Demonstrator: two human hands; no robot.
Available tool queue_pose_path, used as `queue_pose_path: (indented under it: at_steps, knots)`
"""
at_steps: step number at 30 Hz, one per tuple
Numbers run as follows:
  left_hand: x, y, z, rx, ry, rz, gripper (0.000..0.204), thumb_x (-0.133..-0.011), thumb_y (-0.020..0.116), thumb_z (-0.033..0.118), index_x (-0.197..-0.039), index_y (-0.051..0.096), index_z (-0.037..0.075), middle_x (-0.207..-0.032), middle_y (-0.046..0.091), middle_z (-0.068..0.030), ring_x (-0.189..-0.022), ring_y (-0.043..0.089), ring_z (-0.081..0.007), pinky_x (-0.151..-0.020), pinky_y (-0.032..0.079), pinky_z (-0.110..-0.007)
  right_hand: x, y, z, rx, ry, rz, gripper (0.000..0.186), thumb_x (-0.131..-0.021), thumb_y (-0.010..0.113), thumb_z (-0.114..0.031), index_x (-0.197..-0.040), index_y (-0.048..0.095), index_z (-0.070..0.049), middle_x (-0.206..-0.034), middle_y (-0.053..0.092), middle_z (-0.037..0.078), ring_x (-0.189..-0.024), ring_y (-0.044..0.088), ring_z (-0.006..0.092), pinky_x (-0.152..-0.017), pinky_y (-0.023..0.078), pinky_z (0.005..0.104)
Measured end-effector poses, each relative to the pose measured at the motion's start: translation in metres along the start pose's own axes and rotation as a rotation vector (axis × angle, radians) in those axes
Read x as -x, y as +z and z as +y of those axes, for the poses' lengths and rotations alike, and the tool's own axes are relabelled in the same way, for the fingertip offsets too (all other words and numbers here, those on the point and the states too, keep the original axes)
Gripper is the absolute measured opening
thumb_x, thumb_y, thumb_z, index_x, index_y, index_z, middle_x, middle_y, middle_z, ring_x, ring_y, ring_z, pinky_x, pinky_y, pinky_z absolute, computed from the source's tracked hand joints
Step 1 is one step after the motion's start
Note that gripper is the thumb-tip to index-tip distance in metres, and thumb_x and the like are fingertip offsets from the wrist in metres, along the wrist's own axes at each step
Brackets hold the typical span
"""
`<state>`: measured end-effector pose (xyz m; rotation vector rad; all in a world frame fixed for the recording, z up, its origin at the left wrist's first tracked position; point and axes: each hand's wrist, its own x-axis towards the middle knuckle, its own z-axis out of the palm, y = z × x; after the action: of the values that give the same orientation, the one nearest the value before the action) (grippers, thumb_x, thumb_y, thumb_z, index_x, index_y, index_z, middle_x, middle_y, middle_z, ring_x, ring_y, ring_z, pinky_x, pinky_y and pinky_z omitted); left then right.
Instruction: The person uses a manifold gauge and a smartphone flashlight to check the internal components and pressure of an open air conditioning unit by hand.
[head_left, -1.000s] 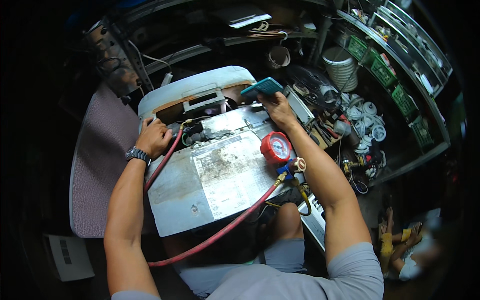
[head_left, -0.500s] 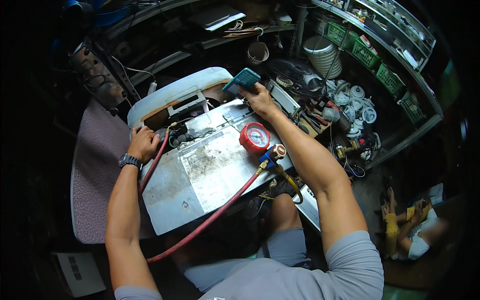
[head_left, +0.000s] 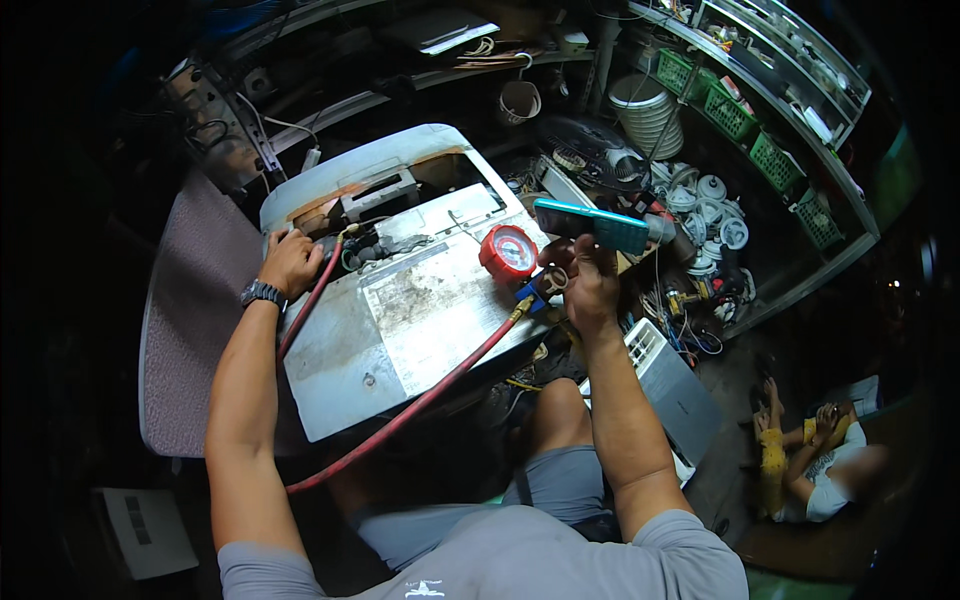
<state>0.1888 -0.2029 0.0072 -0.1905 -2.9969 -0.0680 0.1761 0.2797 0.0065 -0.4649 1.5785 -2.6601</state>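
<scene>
My right hand holds a teal smartphone by its lower edge, just right of a red pressure gauge. The gauge sits on a blue manifold, partly behind my fingers. From it a red hose loops toward my lap and back up to a brass fitting at an old appliance with a worn metal panel. My left hand, wearing a dark wristwatch, curls at the appliance's left side near that fitting. Its fingertips are partly hidden.
A pinkish board stands left of the appliance. White plastic parts, a black fan-like part and loose wires crowd the right. Beyond, green baskets line a shelf. A person sits at the far right.
My right hand has drawn back toward me and to the right, bringing the phone from the appliance's far edge to beside the gauge. My left hand stays at the same spot.
</scene>
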Motion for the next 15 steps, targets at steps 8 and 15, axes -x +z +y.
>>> queue_pose_path:
  at_steps: [8, 15]
  knots:
    - [0.002, 0.002, 0.000, -0.016, 0.021, 0.024, 0.042, -0.100, 0.043, 0.028, -0.080, 0.067, 0.001, -0.086, 0.068, -0.0145, -0.101, 0.059, -0.0265, -0.111, 0.030, -0.048, -0.002, 0.050, 0.000, 0.883, -0.940, -0.191, 0.024, -0.101, 0.064, -0.010, -0.123, 0.059, -0.003, -0.117, 0.059, 0.014, -0.087, 0.064, 0.0214, -0.070, 0.054, 0.0313]
    - [0.002, 0.002, -0.003, -0.038, 0.045, 0.001, 0.043, -0.101, 0.040, 0.029, -0.082, 0.068, 0.001, -0.088, 0.068, -0.0156, -0.101, 0.058, -0.0284, -0.108, 0.030, -0.048, 0.015, 0.077, 0.020, 0.853, -0.869, -0.143, 0.039, -0.085, 0.073, -0.007, -0.123, 0.064, -0.008, -0.112, 0.063, 0.016, -0.097, 0.070, 0.0341, -0.076, 0.059, 0.0400]
